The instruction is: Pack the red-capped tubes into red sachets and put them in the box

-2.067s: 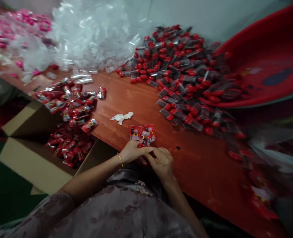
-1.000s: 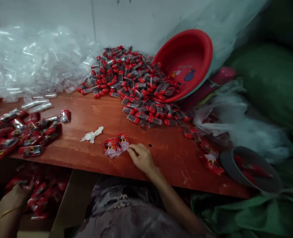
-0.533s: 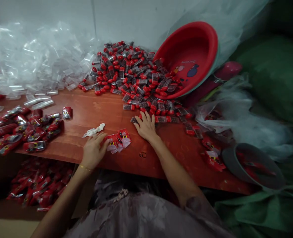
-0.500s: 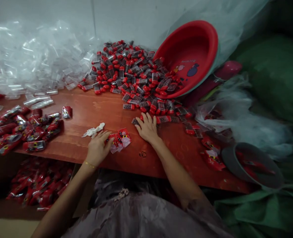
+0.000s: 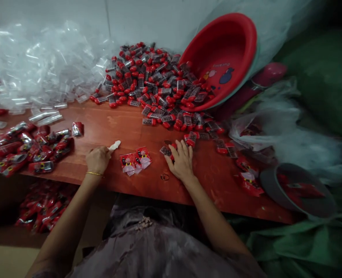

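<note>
My left hand (image 5: 97,159) is closed on a crumpled white tissue (image 5: 115,145), most of it hidden under the fingers. To its right, red printed sleeves (image 5: 129,162) with clear lower parts lie flat, overlapping. My right hand (image 5: 182,161) has its fingers and thumb around a small clear container (image 5: 165,151) with dark contents and a red cap, close to the table surface. Just beyond that hand lies another red-capped container (image 5: 191,138). A small dark ring, perhaps a rubber band (image 5: 164,177), rests between my arms.
A heap of red-capped containers (image 5: 147,77) spills from a tilted red basin (image 5: 217,46). Clear plastic sleeves (image 5: 43,65) pile up at back left. Red wrapped pieces (image 5: 40,148) lie at left, more in a box below. A grey bowl (image 5: 271,185) stands right.
My left hand has moved left off the printed sleeves and onto the tissue. My right hand has drawn the small container slightly toward me and to the right.
</note>
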Available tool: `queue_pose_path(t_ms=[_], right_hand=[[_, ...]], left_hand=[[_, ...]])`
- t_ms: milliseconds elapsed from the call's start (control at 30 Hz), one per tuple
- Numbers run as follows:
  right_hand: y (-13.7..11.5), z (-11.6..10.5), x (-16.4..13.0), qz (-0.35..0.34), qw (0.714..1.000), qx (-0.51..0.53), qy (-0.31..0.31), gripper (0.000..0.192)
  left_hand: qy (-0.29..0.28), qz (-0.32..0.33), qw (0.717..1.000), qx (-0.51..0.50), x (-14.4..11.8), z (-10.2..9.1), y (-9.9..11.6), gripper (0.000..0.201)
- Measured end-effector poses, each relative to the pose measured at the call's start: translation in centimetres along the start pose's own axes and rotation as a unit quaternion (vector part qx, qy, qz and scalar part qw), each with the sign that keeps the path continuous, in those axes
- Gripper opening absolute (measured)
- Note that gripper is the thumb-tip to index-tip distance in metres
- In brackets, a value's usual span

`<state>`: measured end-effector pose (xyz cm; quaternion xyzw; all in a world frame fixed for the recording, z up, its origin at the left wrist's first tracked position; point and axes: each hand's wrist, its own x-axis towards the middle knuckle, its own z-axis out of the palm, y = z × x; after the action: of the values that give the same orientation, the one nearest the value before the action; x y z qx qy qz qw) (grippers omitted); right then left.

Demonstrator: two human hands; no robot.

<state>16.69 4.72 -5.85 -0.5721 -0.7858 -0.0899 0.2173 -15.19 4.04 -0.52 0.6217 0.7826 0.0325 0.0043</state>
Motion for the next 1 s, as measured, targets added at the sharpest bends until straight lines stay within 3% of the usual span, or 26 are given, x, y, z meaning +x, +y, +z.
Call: queue_pose_path(t_ms=[133, 233, 333, 433, 533, 800, 1000], right_hand=[[0.1, 0.2, 0.0, 0.008, 1.000, 0.002, 0.014, 0.044], [0.1, 0.2, -0.1, 0.006, 1.000, 0.006, 0.017, 0.044], [0.2, 0.3, -0.1, 0.003, 1.000, 0.008, 0.015, 0.044], [0.2, 0.2, -0.1, 0.008, 1.000, 0.006, 0.011, 0.044], [0.1, 0.1, -0.1, 0.013, 1.000, 0.009, 0.002, 0.045], [0.0, -0.2, 0.0, 0.019, 1.000, 0.014, 0.010, 0.043], [-2.0, -2.6, -0.1, 0.032, 0.995, 0.075, 0.051, 0.032]], left_hand=[[-0.005, 0.031, 1.000, -0.002, 0.1, 0.7, 0.4, 0.042], [0.071, 0.047, 0.996, -0.033, -0.5, 0.3, 2.1, 0.041], [0.140, 0.115, 0.981, -0.076, -1.4, -0.1, 4.9, 0.041], [0.068, 0.214, 0.970, -0.099, -1.8, 0.5, 7.8, 0.039], [-0.008, 0.226, 0.968, -0.104, -1.8, 1.8, 9.4, 0.027], [0.017, 0.233, 0.963, -0.132, -2.8, 3.5, 8.4, 0.030], [0.040, 0.169, 0.969, -0.176, -3.0, 2.8, 7.7, 0.027]])
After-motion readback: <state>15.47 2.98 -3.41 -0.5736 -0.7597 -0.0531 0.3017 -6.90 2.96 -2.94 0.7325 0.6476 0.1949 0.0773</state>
